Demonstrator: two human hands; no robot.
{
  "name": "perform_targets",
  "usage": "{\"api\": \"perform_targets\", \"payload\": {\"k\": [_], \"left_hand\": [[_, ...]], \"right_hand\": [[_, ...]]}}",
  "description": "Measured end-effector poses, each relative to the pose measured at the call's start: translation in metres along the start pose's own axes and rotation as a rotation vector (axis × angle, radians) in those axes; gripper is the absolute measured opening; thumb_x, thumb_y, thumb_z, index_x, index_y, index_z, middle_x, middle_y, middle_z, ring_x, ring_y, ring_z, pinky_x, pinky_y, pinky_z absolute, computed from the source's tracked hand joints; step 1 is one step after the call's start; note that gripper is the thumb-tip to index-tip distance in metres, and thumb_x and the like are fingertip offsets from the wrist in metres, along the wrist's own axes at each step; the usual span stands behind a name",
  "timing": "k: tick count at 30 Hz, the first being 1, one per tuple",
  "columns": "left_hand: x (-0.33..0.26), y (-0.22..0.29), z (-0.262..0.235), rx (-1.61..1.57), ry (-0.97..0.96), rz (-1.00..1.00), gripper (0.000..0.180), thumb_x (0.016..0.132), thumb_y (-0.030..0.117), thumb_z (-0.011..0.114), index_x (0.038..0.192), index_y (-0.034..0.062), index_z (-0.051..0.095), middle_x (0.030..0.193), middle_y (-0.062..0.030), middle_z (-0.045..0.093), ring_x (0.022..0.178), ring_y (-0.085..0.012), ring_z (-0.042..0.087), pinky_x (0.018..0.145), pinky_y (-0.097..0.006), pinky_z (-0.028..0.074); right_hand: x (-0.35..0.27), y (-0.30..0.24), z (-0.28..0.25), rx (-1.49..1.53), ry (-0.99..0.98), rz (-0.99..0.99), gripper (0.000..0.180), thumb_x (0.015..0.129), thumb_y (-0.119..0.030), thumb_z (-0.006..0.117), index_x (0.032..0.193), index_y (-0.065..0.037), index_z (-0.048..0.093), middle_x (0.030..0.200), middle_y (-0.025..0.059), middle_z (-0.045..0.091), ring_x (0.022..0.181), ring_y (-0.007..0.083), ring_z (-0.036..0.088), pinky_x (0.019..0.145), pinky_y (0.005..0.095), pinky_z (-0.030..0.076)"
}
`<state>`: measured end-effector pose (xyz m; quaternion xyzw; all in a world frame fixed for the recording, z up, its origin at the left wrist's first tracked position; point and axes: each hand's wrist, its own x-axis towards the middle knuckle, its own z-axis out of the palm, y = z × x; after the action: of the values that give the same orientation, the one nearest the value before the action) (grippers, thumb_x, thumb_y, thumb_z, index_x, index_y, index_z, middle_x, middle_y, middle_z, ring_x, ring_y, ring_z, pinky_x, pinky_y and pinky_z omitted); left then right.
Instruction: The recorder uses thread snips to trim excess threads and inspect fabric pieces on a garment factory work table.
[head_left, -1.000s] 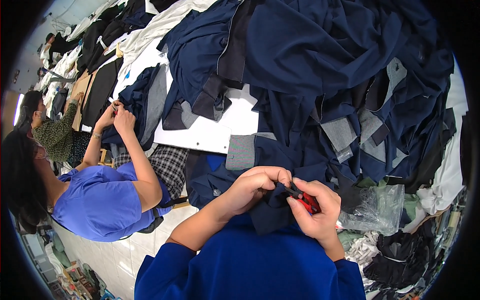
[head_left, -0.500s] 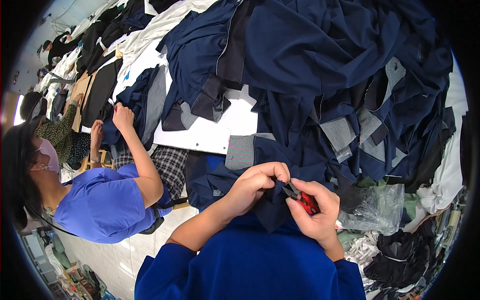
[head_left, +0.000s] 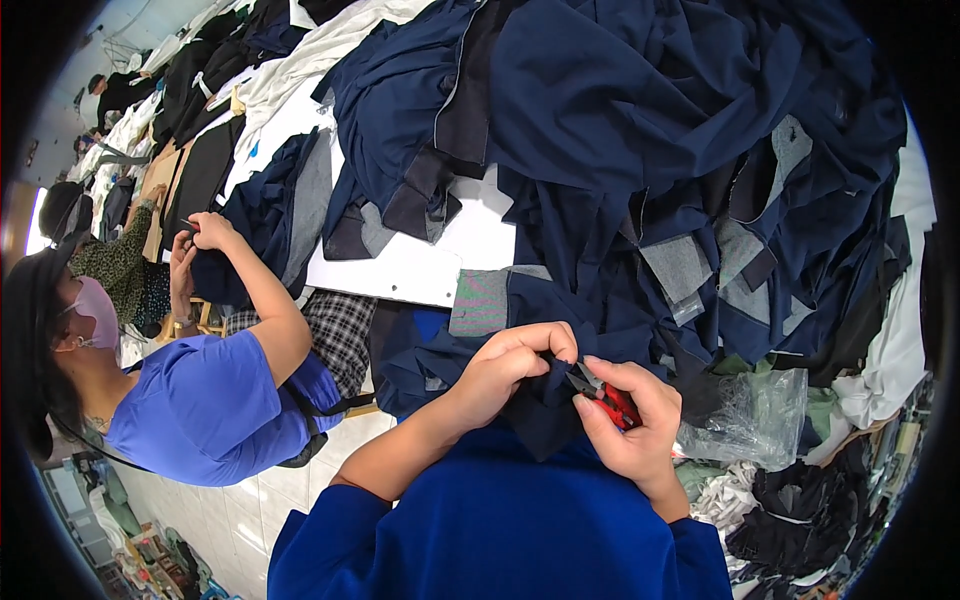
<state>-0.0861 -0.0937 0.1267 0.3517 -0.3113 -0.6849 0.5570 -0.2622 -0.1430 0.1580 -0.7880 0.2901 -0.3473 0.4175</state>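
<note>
My left hand is closed on the edge of a dark navy garment, pinching the cloth between thumb and fingers. Close beside it, my right hand grips small red-handled thread snips. The snips' grey blades point left, at the pinched cloth; whether they touch it I cannot tell. The rest of the garment spreads from my hands over the table's near edge, with a grey patch of lining showing.
Heaped navy garments cover much of the white table. A clear plastic bag lies to my right, above dark and white cloth scraps. At left, a co-worker in a blue-violet shirt handles dark cloth at the same table.
My hands, the garment and the snips stay almost still. The co-worker's hands have shifted left and come closer together, and that person's head and body have turned slightly.
</note>
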Motion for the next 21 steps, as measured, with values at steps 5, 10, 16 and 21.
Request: {"api": "perform_targets", "payload": {"k": [5, 10, 16, 21], "left_hand": [[0.0, -0.0011, -0.0001, 0.029, -0.01, 0.001, 0.019, 0.071, 0.01, 0.04, 0.079, -0.0012, 0.052, 0.084, -0.0047, 0.049, 0.082, -0.0125, 0.044, 0.078, -0.023, 0.034], [-0.0007, -0.0001, -0.0014, -0.023, -0.005, -0.038, 0.02, 0.07, 0.011, 0.04, 0.079, -0.0017, 0.052, 0.084, -0.0053, 0.049, 0.083, -0.013, 0.045, 0.079, -0.023, 0.034], [-0.0013, 0.0018, -0.0039, 0.053, -0.014, -0.027, 0.018, 0.07, 0.011, 0.04, 0.077, -0.0015, 0.051, 0.084, -0.0058, 0.05, 0.083, -0.0135, 0.045, 0.079, -0.023, 0.034], [-0.0016, 0.0045, -0.0015, 0.08, -0.021, -0.02, 0.018, 0.071, 0.011, 0.04, 0.077, -0.0013, 0.051, 0.084, -0.0055, 0.05, 0.083, -0.0135, 0.045, 0.079, -0.023, 0.034]], "right_hand": [[0.0002, 0.0002, 0.0004, -0.006, 0.007, -0.005, 0.031, 0.068, -0.001, 0.073, 0.098, 0.0, 0.064, 0.072, 0.0093, 0.065, 0.057, 0.0166, 0.061, 0.053, 0.0243, 0.045], [-0.0005, 0.0012, 0.0007, 0.009, -0.001, -0.023, 0.032, 0.07, 0.0, 0.071, 0.101, 0.002, 0.064, 0.069, 0.0063, 0.058, 0.057, 0.0106, 0.054, 0.052, 0.0205, 0.039], [-0.0008, 0.0031, 0.0025, 0.013, -0.003, -0.024, 0.032, 0.069, 0.0, 0.071, 0.101, 0.002, 0.064, 0.069, 0.0066, 0.058, 0.058, 0.0111, 0.054, 0.053, 0.0205, 0.039], [-0.001, 0.0029, 0.0027, 0.008, -0.002, -0.036, 0.033, 0.069, 0.001, 0.071, 0.101, 0.002, 0.064, 0.07, 0.0071, 0.059, 0.057, 0.0114, 0.055, 0.052, 0.0208, 0.04]]}}
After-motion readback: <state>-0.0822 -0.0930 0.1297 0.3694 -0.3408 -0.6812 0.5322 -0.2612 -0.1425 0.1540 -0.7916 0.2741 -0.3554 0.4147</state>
